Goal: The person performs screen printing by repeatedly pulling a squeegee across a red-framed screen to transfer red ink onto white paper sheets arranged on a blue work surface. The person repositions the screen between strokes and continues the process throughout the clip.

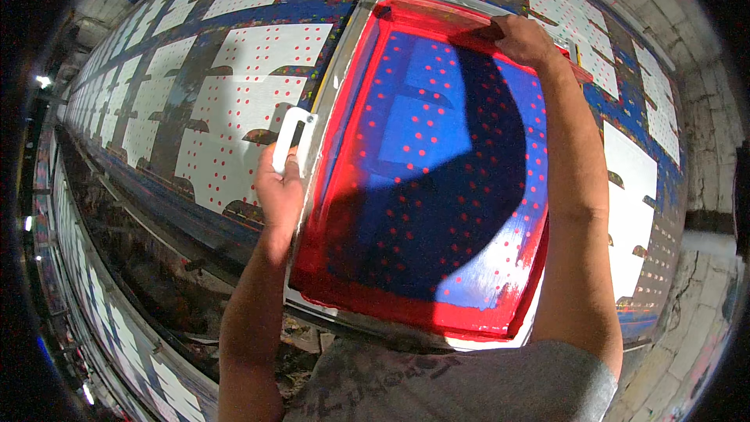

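Note:
A screen-printing frame (332, 129) lies tilted in front of me, its blue mesh (426, 121) patterned with red dots and bordered by thick red ink (375, 301). On its left side is a white handle (290, 129); my left hand (281, 186) is closed around its lower part, thumb in front. My right hand (525, 41) reaches over the frame to its far right end, fingers curled down at the inked far edge. What those fingers grip is hidden by the hand. A red-smeared edge (580, 70) sticks out just right of that wrist. My shadow covers much of the mesh.
Under and around the frame stretches a long dark printing table with rows of white cut panels (254, 101), many with red dots. More white panels (629, 203) lie on the right. A second panel-covered table (101, 312) runs at lower left. A block wall (703, 133) borders the right.

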{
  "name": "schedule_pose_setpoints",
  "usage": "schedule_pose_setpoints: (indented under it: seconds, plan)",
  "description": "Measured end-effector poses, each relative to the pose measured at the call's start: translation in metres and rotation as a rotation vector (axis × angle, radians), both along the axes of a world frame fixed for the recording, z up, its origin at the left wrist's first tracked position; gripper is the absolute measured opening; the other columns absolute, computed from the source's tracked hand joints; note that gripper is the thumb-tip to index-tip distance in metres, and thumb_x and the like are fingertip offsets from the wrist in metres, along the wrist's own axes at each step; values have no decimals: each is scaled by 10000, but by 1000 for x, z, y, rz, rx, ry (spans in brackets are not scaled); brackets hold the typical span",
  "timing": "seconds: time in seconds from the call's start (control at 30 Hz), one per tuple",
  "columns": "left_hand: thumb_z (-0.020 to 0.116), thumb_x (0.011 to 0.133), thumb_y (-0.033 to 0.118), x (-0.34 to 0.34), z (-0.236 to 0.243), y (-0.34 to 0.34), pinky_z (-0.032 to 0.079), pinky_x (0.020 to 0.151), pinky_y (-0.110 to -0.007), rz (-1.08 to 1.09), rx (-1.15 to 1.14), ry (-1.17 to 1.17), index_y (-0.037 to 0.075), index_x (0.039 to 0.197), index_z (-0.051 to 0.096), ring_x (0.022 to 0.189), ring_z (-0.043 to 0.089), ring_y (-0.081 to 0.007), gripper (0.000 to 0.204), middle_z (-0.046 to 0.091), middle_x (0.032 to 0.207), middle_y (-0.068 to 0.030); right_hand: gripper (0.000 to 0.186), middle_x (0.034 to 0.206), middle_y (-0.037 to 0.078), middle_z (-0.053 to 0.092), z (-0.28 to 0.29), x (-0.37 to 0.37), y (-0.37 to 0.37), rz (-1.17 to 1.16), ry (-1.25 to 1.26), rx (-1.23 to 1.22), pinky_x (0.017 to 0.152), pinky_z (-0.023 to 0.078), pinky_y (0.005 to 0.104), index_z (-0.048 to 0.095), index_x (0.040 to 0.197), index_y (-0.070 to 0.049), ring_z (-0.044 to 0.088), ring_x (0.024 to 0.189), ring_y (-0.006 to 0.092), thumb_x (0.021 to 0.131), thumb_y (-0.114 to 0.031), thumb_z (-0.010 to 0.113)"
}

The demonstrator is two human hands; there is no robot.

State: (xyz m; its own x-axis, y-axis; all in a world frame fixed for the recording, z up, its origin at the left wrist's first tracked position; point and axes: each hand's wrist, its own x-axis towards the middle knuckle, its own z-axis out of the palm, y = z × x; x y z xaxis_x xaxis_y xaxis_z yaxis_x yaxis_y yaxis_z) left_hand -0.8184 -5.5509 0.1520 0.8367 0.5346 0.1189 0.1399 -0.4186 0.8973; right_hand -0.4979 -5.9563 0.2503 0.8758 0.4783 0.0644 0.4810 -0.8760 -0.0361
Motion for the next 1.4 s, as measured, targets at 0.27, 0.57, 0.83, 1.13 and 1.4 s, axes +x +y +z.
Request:
schedule_pose_setpoints:
  seconds: [0.27, 0.57, 0.83, 1.13, 1.4]
  plan:
    - [621, 1017, -59, -1, 1, 2, 554, 903, -360, -58, 38, -45, 3, 1274, 674, 1012, 708, -196, 270, 741, 1083, -105, 283, 1081, 251, 778, 6, -73, 9, 39, 82, -61, 919, 578, 583, 762, 1139, -72, 741, 1072, 468, 881, -170, 700]
    - [673, 1002, 57, 2, 1, 7, 564, 883, -479, -72, 103, -59, 2, 1244, 671, 1006, 744, -378, 248, 746, 1083, -214, 267, 1043, 211, 794, 9, -262, 37, 46, 96, 11, 856, 604, 576, 786, 1133, -125, 766, 982, 437, 899, -116, 658]
    - [693, 995, 130, 9, -13, 9, 579, 872, -563, -59, 165, -101, 1, 1236, 679, 991, 759, -466, 274, 768, 1052, -260, 234, 1035, 141, 778, 10, -431, 66, 21, 94, -18, 782, 625, 523, 783, 1140, -151, 776, 943, 359, 954, -139, 641]
    - [679, 982, 133, 7, -5, 7, 575, 899, -567, -31, 176, -72, 32, 1229, 698, 1035, 757, -466, 268, 775, 1069, -257, 428, 1210, 106, 760, 11, -538, 90, -65, 128, -79, 993, 591, 477, 767, 1309, -165, 719, 1126, 340, 891, -240, 818]
    - [718, 973, 132, 23, -25, 15, 567, 901, -532, 3, 226, -101, 20, 1196, 741, 1010, 761, -451, 251, 784, 1050, -248, 647, 1267, 164, 680, -7, -566, 77, 35, 43, 200, 1028, 537, 522, 726, 1329, -94, 624, 1231, 406, 846, -504, 854]
